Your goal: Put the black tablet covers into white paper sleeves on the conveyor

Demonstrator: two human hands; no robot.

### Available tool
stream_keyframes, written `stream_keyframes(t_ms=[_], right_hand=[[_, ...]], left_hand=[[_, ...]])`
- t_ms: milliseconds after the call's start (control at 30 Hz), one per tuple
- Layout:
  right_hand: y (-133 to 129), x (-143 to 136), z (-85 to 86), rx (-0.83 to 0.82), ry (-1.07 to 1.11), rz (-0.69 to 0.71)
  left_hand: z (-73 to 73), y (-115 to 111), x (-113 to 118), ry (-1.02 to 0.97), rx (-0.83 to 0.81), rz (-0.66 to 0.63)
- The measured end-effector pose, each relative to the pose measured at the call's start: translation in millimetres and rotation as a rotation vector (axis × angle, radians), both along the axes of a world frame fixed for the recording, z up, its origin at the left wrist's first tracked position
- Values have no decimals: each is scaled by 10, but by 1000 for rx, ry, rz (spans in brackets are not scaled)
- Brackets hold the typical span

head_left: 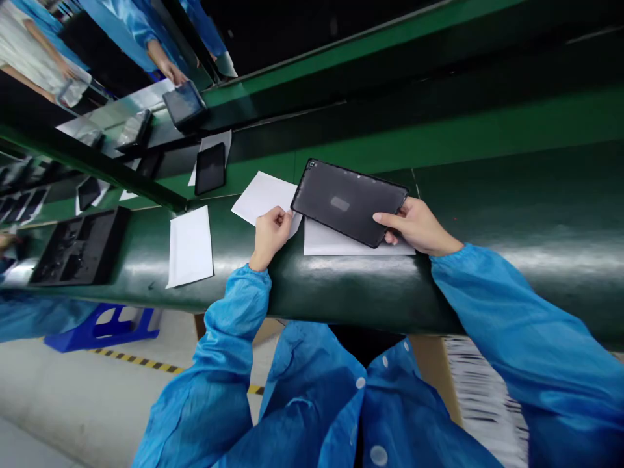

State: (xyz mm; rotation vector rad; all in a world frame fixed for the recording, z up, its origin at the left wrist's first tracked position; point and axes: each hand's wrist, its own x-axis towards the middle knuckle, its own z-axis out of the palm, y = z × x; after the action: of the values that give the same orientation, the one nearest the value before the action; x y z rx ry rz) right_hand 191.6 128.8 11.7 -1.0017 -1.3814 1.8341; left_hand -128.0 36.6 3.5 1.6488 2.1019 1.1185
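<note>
My right hand [414,224] grips the right end of a thin black tablet back cover [336,195], thumb on top and fingers beneath. The cover is tilted, with a small camera hole at its upper left corner. My left hand [273,231] is closed in a pinch at the right part of a white sheet [263,195], close to the cover's lower left corner. Another white sheet [331,242] lies under the cover on the green bench [365,292] and is partly hidden by it.
Left of my hands lie a white sheet [191,246], a black tray [80,247] and a dark tablet [210,168] on paper. A green bar [92,169] crosses at left. A person's hand [171,70] touches a wrapped dark item [184,104]. A blue stool [104,328] stands below.
</note>
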Motion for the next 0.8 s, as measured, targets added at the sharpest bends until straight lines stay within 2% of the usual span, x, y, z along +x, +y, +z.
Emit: stream_keyframes(t_ms=[133,300,567,800], right_hand=[[-53,-8,15,13,-30,-16],[-96,-8,15,33,-92,-2],[-162,-51,-29,24,-132,28],[-219,-88,-34,34,-79,62]], left_hand=[[-1,20,-11,52,17,63],[-9,17,7,30,27,81],[5,-26,66,81,56,40],[16,-41,97,125,19,25]])
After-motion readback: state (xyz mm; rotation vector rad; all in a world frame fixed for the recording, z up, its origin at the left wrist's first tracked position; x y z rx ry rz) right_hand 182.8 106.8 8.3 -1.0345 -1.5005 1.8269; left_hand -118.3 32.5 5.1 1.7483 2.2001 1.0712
